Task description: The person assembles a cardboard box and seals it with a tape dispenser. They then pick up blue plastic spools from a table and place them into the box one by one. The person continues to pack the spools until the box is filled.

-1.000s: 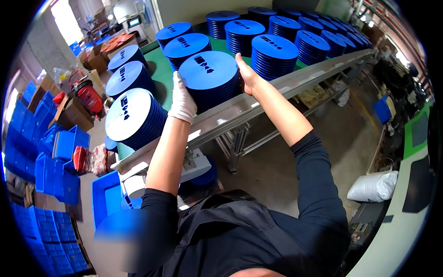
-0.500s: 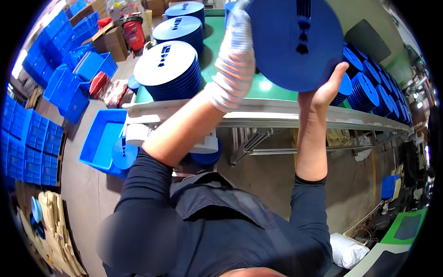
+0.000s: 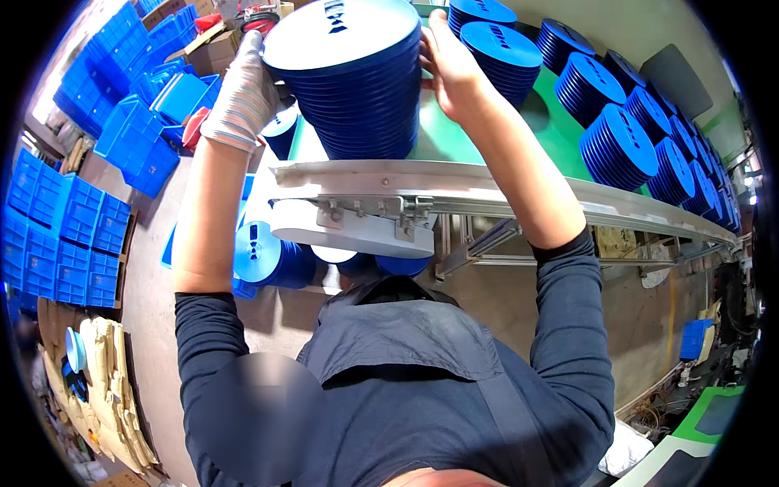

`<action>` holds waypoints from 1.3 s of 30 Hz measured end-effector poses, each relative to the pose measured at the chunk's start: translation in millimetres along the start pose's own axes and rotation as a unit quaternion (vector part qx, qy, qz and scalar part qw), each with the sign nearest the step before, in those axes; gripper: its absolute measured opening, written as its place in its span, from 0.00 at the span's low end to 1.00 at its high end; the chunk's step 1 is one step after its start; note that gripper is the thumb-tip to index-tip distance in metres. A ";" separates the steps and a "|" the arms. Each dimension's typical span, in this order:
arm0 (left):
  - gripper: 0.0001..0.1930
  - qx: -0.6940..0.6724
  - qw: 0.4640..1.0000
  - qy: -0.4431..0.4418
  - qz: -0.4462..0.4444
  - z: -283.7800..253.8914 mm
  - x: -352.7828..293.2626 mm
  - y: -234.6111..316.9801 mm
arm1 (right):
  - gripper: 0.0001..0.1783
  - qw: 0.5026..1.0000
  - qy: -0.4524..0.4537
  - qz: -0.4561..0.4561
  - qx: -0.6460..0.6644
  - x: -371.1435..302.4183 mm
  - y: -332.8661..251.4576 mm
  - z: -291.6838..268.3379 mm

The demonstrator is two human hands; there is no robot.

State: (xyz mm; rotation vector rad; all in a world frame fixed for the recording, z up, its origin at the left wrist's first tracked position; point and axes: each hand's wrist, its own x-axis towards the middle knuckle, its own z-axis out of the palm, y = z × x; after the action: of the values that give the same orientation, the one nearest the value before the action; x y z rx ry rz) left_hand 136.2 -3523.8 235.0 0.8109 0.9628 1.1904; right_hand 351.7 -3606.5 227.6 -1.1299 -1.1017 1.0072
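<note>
Gloved left hand (image 3: 243, 97) and bare right hand (image 3: 451, 69) clamp both sides of a tall stack of round blue plastic discs (image 3: 357, 77), at the near end of the green conveyor table (image 3: 454, 142). More disc stacks (image 3: 625, 146) wait far right; several stacks (image 3: 268, 260) already sit below.

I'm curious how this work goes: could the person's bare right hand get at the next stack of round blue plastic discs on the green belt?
Probably yes: right hand rests on the held stack; the neighbouring stack of round blue plastic discs stands beside it, nothing between.
</note>
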 end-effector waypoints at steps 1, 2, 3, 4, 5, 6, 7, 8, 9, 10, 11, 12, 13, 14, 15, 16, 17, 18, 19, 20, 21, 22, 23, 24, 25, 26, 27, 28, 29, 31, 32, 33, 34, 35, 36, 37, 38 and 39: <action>0.32 0.061 0.996 -0.059 -0.018 -19.5 5.6 -4.3 | 0.39 1.000 -0.018 0.002 -0.020 2.0 3.6 -1.2; 0.35 0.058 0.994 -0.090 0.017 -37.9 33.8 -19.2 | 0.38 0.999 0.005 0.023 -0.024 3.8 7.2 -6.4; 0.38 0.057 0.990 -0.115 0.053 -57.4 62.6 -37.2 | 0.38 0.998 0.033 0.007 -0.050 6.6 15.5 -5.9; 0.39 0.082 0.989 -0.108 0.060 -62.5 65.7 -44.1 | 0.38 0.997 0.029 0.008 -0.069 7.7 20.3 -7.7; 0.41 0.122 0.984 -0.119 0.043 -53.9 51.4 -50.9 | 0.39 0.995 0.037 0.013 -0.092 6.7 27.9 -15.2; 0.42 0.085 0.990 -0.108 -0.015 -51.7 49.0 -58.3 | 0.40 0.993 0.044 0.004 -0.108 6.2 33.3 -13.7; 0.42 0.048 0.991 -0.096 -0.074 -50.3 50.4 -65.4 | 0.42 0.991 0.050 -0.005 -0.124 4.5 38.5 -11.2; 0.38 0.011 0.986 -0.117 -0.122 -47.3 55.1 -72.5 | 0.44 0.988 0.060 -0.013 -0.144 2.5 42.6 -11.5; 0.35 -0.025 0.976 -0.135 -0.171 -45.9 59.9 -79.5 | 0.45 0.988 0.070 -0.006 -0.139 2.2 47.2 -13.4; 0.33 -0.047 0.969 -0.188 -0.152 -48.3 63.6 -89.2 | 0.47 0.988 0.080 0.002 -0.134 2.5 51.8 -16.0; 0.32 -0.072 0.960 -0.238 -0.129 -53.0 62.9 -95.0 | 0.48 0.988 0.085 0.008 -0.129 1.7 53.1 -15.7; 0.34 -0.121 0.941 -0.295 -0.112 -50.8 58.4 -93.9 | 0.51 0.990 0.084 0.052 -0.103 -1.7 53.2 -16.4; 0.34 -0.121 0.935 -0.326 -0.076 -54.4 70.9 -103.4 | 0.54 0.986 0.086 0.113 -0.085 7.9 70.3 -30.7; 0.35 -0.122 0.930 -0.345 -0.033 -66.5 89.7 -113.1 | 0.55 0.984 0.050 0.163 -0.060 7.3 70.4 -24.8; 0.35 -0.103 0.936 -0.320 -0.107 -58.9 77.0 -99.3 | 0.56 0.976 0.021 0.215 -0.035 5.9 73.2 -23.8; 0.35 -0.087 0.934 -0.295 -0.183 -49.8 63.8 -85.8 | 0.54 0.966 0.052 0.252 0.012 5.0 71.2 -24.1; 0.34 -0.079 0.932 -0.293 -0.198 -45.7 63.2 -82.0 | 0.54 0.974 -0.018 0.226 0.008 4.0 72.4 -32.3; 0.33 -0.081 0.932 -0.296 -0.194 -43.8 63.0 -81.4 | 0.55 0.980 0.005 0.199 0.017 1.0 73.8 -21.1; 0.33 -0.085 0.932 -0.301 -0.182 -40.2 61.0 -80.1 | 0.56 0.984 0.029 0.173 0.027 -3.7 69.4 -8.2; 0.32 -0.091 0.934 -0.301 -0.167 -38.5 58.6 -78.5 | 0.58 0.982 0.013 0.176 0.070 -1.7 65.4 -4.0; 0.31 -0.099 0.936 -0.304 -0.150 -35.4 55.6 -74.0 | 0.57 0.985 0.009 0.155 0.077 -3.0 62.7 -2.3; 0.31 -0.109 0.937 -0.302 -0.133 -35.2 52.8 -69.3 | 0.57 0.984 0.015 0.160 0.077 -4.0 60.2 1.2; 0.30 -0.120 0.939 -0.300 -0.117 -33.7 51.5 -66.5 | 0.57 0.983 0.027 0.163 0.075 -4.3 58.9 4.2; 0.30 -0.129 0.942 -0.294 -0.098 -36.5 49.5 -60.7 | 0.56 0.982 0.023 0.166 0.086 -5.1 51.9 15.2; 0.29 -0.135 0.946 -0.286 -0.075 -40.7 47.3 -52.3 | 0.51 0.982 0.020 0.157 0.099 -0.7 48.0 25.0; 0.29 -0.144 0.947 -0.283 -0.056 -43.2 45.4 -44.9 | 0.46 0.983 0.022 0.148 0.108 2.7 44.5 30.9; 0.28 -0.148 0.945 -0.288 -0.038 -42.3 43.6 -33.4 | 0.40 0.983 0.029 0.137 0.121 4.0 35.6 35.5; 0.28 -0.157 0.942 -0.294 -0.026 -41.6 41.5 -22.1 | 0.39 0.987 0.031 0.125 0.095 5.2 24.8 46.4; 0.28 -0.161 0.940 -0.301 -0.018 -45.1 42.2 -11.9 | 0.40 0.986 -0.030 0.108 0.127 8.7 19.6 55.1; 0.29 -0.147 0.932 -0.331 -0.017 -82.3 28.2 39.9 | 0.43 0.958 -0.195 0.061 0.200 28.9 0.3 92.3; 0.32 -0.131 0.919 -0.370 -0.029 -102.6 34.0 57.0 | 0.46 0.944 -0.203 0.103 0.240 43.9 3.2 108.3; 0.32 -0.087 0.935 -0.343 0.007 -112.2 14.2 72.1 | 0.47 0.890 -0.353 0.142 0.250 54.2 2.1 116.7; 0.32 -0.076 0.943 -0.323 0.023 -126.4 23.1 79.3 | 0.47 0.914 -0.324 0.114 0.215 59.9 5.1 131.9; 0.33 -0.063 0.953 -0.292 0.046 -147.1 27.7 89.9 | 0.48 0.930 -0.306 0.088 0.182 60.2 1.8 162.1; 0.34 -0.043 0.954 -0.290 0.056 -163.9 25.7 99.6 | 0.51 0.664 -0.474 0.216 0.536 75.4 10.0 183.7; 0.35 -0.022 0.956 -0.285 0.066 -183.1 22.5 110.5 | 0.55 0.924 -0.300 0.142 0.190 85.3 9.8 201.2; 0.38 -0.008 0.922 -0.366 0.125 -173.5 69.3 78.8 | 0.57 0.853 -0.406 0.201 0.260 126.4 43.9 159.1; 0.41 -0.019 0.933 -0.348 0.091 -195.8 68.0 84.1 | 0.58 0.708 -0.569 0.247 0.337 143.8 47.3 179.8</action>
State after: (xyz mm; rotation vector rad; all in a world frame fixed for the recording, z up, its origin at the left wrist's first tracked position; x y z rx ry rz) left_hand -69.7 -3436.9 223.4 1.2010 0.2820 0.9565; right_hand 197.6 -3429.4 215.3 -0.0433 -1.1332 2.4773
